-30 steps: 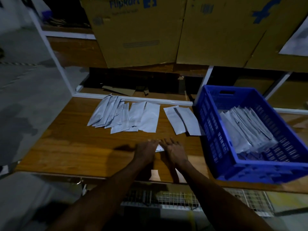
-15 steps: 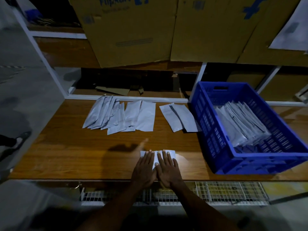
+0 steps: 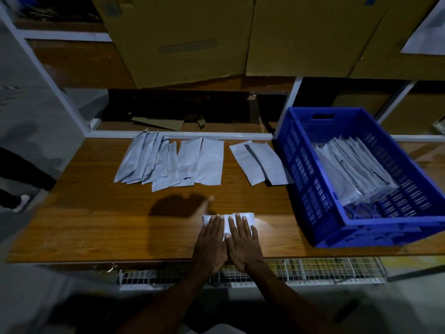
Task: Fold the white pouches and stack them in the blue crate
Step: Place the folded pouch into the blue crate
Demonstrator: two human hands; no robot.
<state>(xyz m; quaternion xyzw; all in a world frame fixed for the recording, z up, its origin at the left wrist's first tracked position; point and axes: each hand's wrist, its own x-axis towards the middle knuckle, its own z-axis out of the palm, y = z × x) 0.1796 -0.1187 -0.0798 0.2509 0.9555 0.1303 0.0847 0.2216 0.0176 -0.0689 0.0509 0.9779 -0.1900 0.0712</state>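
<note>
Pressing flat, the left hand (image 3: pixel 210 242) and right hand (image 3: pixel 243 244) pin the white pouch (image 3: pixel 227 221) at the bench's (image 3: pixel 96 225) front edge, fingers straight, gripping nothing; its long axis runs left-right, and the blue crate (image 3: pixel 313 189) lies rightward, nearer the right hand.
</note>
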